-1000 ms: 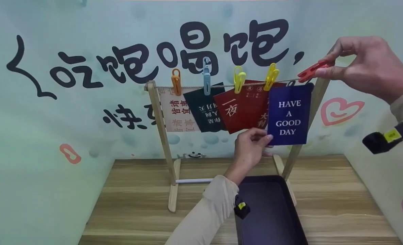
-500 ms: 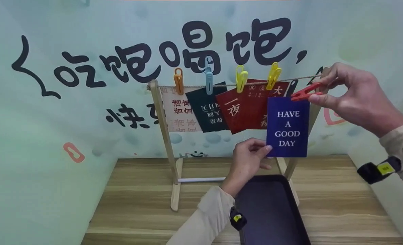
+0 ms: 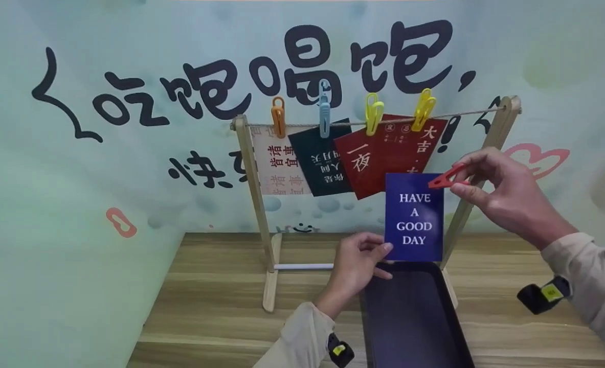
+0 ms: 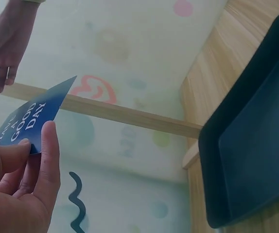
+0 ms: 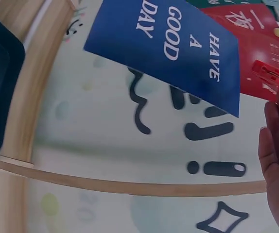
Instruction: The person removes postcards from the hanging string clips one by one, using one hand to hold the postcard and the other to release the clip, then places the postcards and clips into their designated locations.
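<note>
My left hand (image 3: 358, 260) pinches the lower left corner of a blue card (image 3: 415, 220) between thumb and fingers. The card is upright, and its white letters read HAVE A GOOD DAY. A red clothespin (image 3: 448, 178) is pinched between the thumb and fingers of my right hand (image 3: 501, 197). In the head view its tip overlaps the card's top right corner, while the right wrist view shows a gap between that clothespin (image 5: 270, 74) and the card (image 5: 178, 53). Both hands are in front of a string (image 3: 302, 124), below its level.
On the string hang a pale card (image 3: 282, 174), a dark green card (image 3: 322, 168) and two overlapping red cards (image 3: 358, 168), held by orange (image 3: 278, 120), light blue (image 3: 325, 117) and yellow clothespins (image 3: 374, 117). A wooden stand (image 3: 255, 194) carries the string. A dark tray (image 3: 409, 317) lies on the wood-grain table (image 3: 205, 306).
Both hands have come down from the string, with the blue card and red clothespin still held. The card has moved down and slightly left, and the right hand has left the stand's right post top.
</note>
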Motion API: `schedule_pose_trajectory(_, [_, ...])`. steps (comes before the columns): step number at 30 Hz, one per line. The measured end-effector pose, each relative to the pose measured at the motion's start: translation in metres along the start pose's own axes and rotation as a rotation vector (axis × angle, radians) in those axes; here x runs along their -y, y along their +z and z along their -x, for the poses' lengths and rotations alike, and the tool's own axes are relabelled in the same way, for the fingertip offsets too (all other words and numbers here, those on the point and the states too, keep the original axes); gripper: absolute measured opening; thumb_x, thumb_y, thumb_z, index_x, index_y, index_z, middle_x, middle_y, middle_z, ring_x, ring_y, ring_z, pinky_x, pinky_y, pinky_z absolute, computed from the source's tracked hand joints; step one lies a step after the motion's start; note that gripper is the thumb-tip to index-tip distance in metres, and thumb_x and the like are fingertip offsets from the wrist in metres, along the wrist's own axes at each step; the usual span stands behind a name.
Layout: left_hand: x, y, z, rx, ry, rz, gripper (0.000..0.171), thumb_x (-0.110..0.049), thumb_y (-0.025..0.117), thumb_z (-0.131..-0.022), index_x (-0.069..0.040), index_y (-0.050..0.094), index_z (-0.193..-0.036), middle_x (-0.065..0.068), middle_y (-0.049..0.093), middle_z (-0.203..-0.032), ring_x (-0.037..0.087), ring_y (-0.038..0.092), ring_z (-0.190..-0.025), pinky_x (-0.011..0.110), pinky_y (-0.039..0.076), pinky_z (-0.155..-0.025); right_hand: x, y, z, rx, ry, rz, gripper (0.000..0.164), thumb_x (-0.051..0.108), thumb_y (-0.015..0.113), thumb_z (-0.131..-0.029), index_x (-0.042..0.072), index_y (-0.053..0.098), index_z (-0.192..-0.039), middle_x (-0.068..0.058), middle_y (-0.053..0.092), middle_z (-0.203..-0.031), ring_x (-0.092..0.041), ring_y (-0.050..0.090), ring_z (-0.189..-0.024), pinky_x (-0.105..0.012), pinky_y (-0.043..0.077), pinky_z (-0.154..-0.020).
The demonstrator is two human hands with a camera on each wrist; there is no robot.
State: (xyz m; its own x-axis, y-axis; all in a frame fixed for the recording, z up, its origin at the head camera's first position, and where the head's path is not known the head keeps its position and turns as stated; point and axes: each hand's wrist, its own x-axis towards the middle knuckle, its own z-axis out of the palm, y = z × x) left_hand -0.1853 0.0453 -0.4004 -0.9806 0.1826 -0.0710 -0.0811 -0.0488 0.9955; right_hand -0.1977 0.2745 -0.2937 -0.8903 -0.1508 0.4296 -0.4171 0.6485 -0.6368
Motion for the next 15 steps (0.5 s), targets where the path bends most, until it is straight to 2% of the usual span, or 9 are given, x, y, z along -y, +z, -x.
schedule_pose_trajectory(10, [0.031,-0.018,0.011,-0.026,-0.053,0.030,0.014,-0.007,0.065,-0.083,0.001,0.063,-0.094,0.011,0.066,-0.083,0.018,0.067,-0.067,0.034,0.057,-0.052,-0.023,0.034,0.021,0.066,0.144,-0.038,0.036,0.035,0.069,-0.080,0.021,0.056,-0.110,0.003,0.065,-0.095,-0.012,0.060,-0.084,-0.014,0.047,-0.072])
schedule_pose_trajectory(15, [0.044,-0.027,0.017,-0.035,-0.064,0.037,0.016,-0.006,0.065,-0.083,0.004,0.062,-0.095,0.012,0.066,-0.082,0.017,0.067,-0.064,0.035,0.057,-0.051,-0.034,0.050,0.030,0.108,0.161,-0.061,0.037,0.034,0.072,-0.078,0.017,0.055,-0.106,0.000,0.065,-0.092,-0.014,0.061,-0.080,-0.016,0.049,-0.071])
